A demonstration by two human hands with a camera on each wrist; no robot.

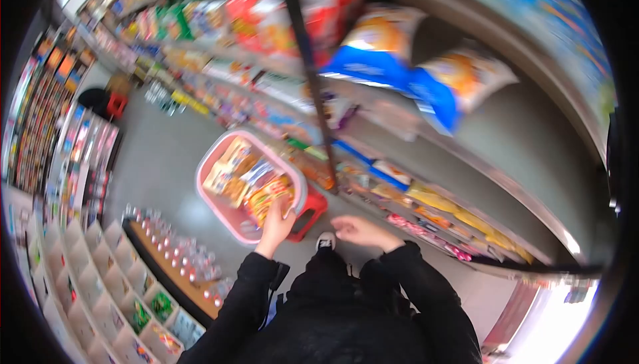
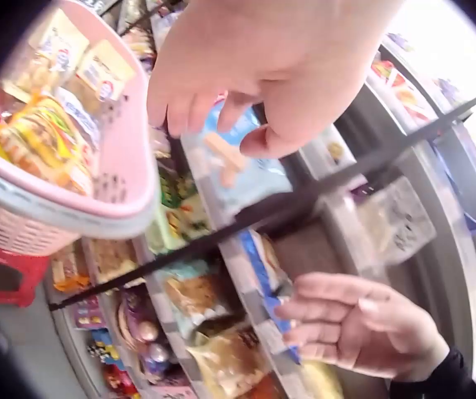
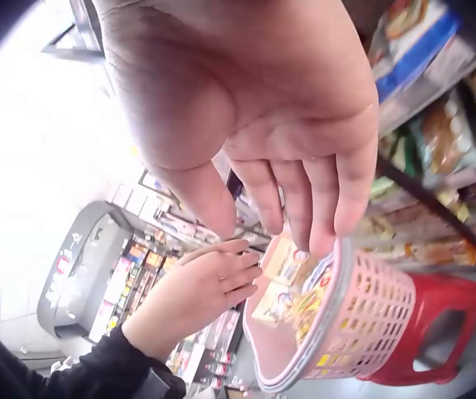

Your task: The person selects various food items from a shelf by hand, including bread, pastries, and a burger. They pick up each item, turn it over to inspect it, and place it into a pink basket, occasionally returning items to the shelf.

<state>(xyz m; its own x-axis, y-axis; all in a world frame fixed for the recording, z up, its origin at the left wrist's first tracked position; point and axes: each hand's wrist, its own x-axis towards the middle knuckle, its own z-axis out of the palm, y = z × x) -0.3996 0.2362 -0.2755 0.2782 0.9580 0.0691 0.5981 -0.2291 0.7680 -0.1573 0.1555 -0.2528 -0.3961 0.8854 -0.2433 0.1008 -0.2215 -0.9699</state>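
A pink basket [image 1: 212,205] with several snack packets [image 1: 269,194] in it stands on a red stool [image 1: 311,214]. The left hand [image 1: 276,225] hovers at the basket's near edge in the head view, its fingers relaxed and holding nothing. To its right the right hand [image 1: 363,232] is in the air, empty, with loosely bent fingers. In the left wrist view the right hand [image 2: 367,326] shows its palm, fingers extended, in front of the shelves. The right wrist view has the left hand [image 3: 201,291] beside the basket [image 3: 350,320], a gap between the two hands.
Shelves of packaged snacks run along the right, with blue and white bags [image 1: 379,48] on an upper shelf. A dark post [image 1: 309,64] crosses in front of them. Clear bottles [image 1: 180,251] line a ledge at the lower left, beside white divided bins [image 1: 100,264]. Grey floor [image 1: 153,158] lies behind the basket.
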